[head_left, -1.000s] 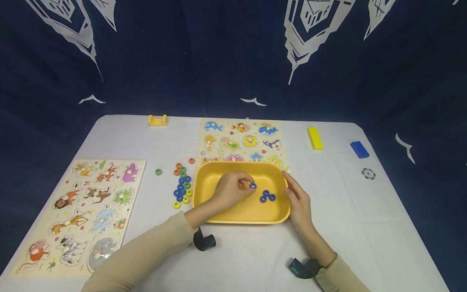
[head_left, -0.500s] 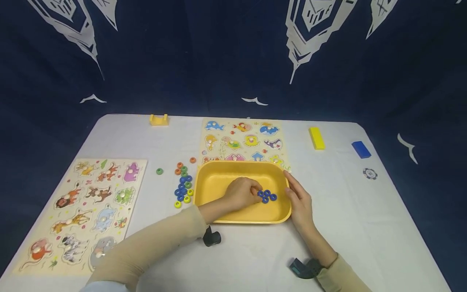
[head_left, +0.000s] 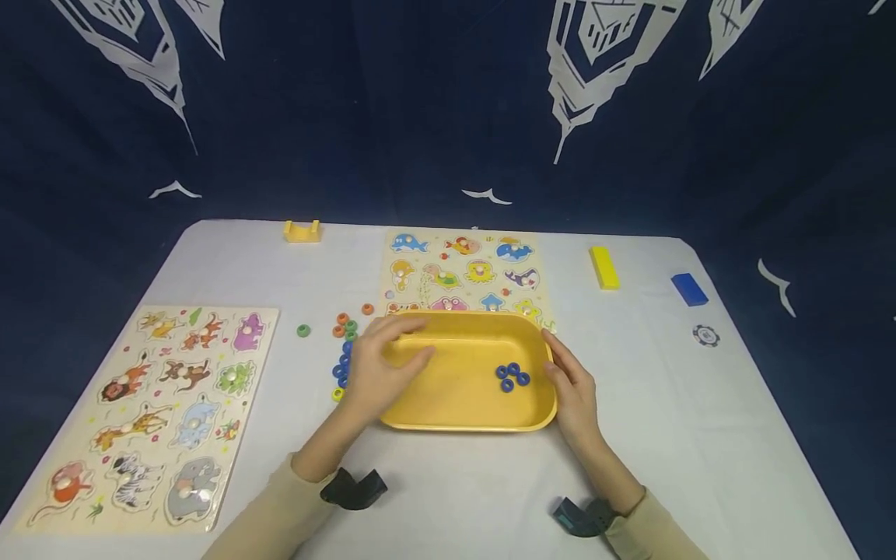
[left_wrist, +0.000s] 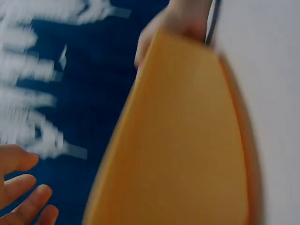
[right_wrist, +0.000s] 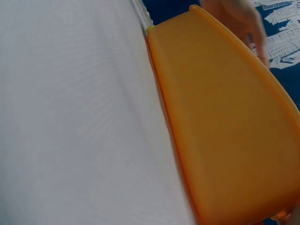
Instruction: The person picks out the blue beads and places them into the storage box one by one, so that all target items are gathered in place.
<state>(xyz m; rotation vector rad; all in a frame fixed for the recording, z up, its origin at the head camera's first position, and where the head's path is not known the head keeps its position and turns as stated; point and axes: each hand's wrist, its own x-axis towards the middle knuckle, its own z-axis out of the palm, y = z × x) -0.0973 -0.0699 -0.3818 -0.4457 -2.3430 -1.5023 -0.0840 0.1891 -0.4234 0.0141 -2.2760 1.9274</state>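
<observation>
A yellow plastic tray (head_left: 448,420) stands on the table in the head view, with several blue ring beads (head_left: 514,375) in its right half. My left hand (head_left: 378,362) is over the tray's left end, thumb and fingers spread apart and nothing between them. Its fingertips (left_wrist: 42,192) also show in the left wrist view, beside the tray wall. My right hand (head_left: 575,389) holds the tray's right rim. Left of the tray lie loose beads: blue beads (head_left: 341,371), green beads (head_left: 351,327), orange beads (head_left: 342,319) and a yellow bead (head_left: 337,394); my left hand partly hides this group.
An animal puzzle board (head_left: 154,412) lies at left, and a sea-animal puzzle board (head_left: 462,264) sits behind the tray. Farther off are a yellow bracket-shaped block (head_left: 302,232), a yellow block (head_left: 604,267), a blue block (head_left: 689,289) and a round chip (head_left: 706,335).
My left hand set a blue bead down beside the others in the tray, let go, and moved back left to the tray's left rim. The right hand stayed on the tray.
</observation>
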